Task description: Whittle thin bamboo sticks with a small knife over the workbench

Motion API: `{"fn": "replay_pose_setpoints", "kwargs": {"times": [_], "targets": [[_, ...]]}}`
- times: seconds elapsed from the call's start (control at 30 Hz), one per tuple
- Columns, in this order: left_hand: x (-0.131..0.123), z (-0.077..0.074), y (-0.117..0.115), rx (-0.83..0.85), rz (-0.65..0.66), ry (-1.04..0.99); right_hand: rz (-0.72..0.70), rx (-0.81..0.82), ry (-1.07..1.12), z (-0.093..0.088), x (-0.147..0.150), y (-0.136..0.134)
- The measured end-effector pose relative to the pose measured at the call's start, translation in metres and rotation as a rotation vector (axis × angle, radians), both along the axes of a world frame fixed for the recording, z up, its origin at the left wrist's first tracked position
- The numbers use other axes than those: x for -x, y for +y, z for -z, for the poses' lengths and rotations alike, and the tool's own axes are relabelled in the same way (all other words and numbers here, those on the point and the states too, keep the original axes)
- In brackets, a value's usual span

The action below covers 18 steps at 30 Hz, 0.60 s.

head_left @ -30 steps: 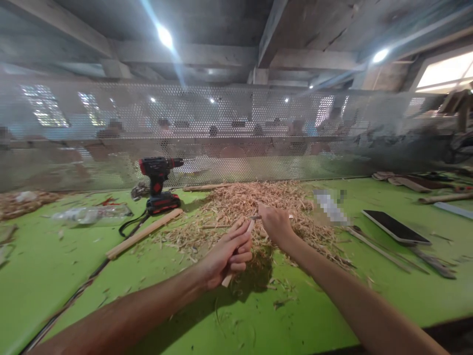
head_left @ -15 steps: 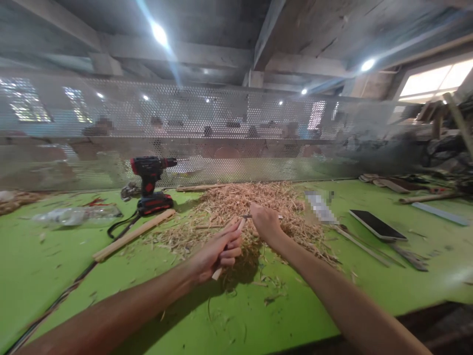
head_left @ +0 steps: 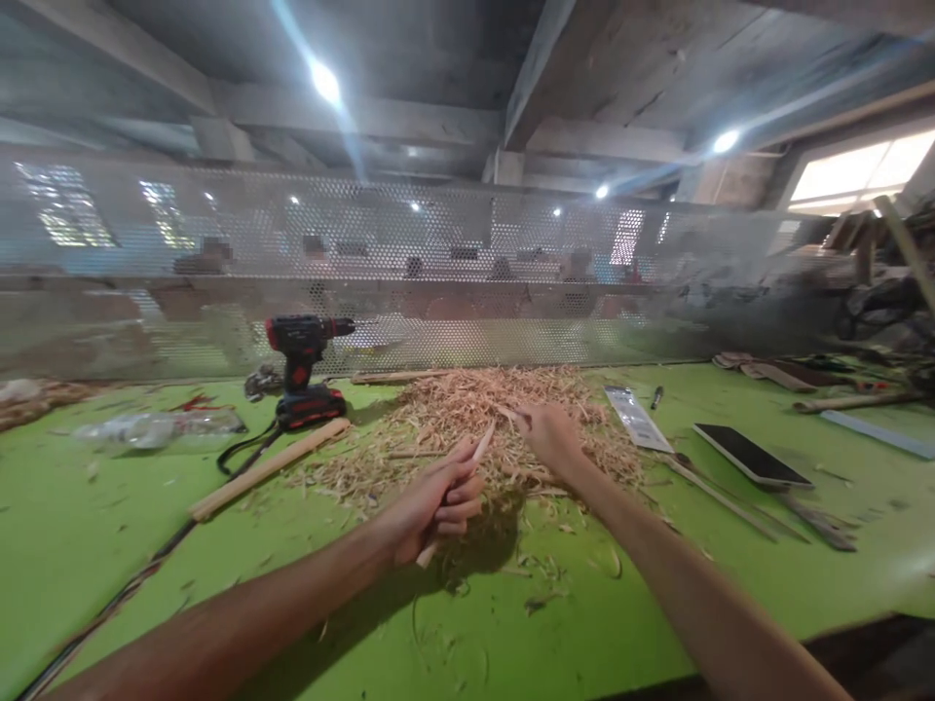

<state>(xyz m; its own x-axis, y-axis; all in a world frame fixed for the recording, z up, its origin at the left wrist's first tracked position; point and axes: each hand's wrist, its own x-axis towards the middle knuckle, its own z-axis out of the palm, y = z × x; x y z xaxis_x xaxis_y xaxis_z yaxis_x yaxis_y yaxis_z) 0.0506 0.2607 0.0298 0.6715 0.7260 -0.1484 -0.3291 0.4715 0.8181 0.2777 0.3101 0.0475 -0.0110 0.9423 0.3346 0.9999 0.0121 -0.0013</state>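
Note:
My left hand (head_left: 438, 501) is closed round a thin pale wooden stick (head_left: 482, 445) whose pointed tip sticks up past my thumb. My right hand (head_left: 549, 435) is closed just beyond that tip, gripping a small carving tool (head_left: 509, 415) of which only the end shows. Both hands hover over a heap of wood shavings (head_left: 474, 409) on the green table (head_left: 109, 545).
A red and black cordless drill (head_left: 303, 365) stands at the back left, with a wooden rod (head_left: 267, 469) and a cable (head_left: 124, 594) lying near it. A phone (head_left: 752, 455), a flat packet (head_left: 635, 417), thin sticks and tools lie to the right. A perforated metal screen (head_left: 438, 273) runs behind, people beyond it.
My right hand has drawn a little away from the stick's tip, which now shows bare. The view has shifted slightly; both arms stay over the shavings.

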Motion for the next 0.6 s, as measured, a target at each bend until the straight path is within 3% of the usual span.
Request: {"fn": "replay_pose_setpoints", "kwargs": {"times": [0.13, 0.6], "targets": [[0.000, 0.001, 0.000, 0.029, 0.020, -0.050, -0.182, 0.002, 0.004, 0.008, 0.033, -0.011], [0.001, 0.000, -0.003, 0.061, -0.024, -0.066, -0.163, 0.026, 0.022, 0.012, 0.047, -0.022]]}}
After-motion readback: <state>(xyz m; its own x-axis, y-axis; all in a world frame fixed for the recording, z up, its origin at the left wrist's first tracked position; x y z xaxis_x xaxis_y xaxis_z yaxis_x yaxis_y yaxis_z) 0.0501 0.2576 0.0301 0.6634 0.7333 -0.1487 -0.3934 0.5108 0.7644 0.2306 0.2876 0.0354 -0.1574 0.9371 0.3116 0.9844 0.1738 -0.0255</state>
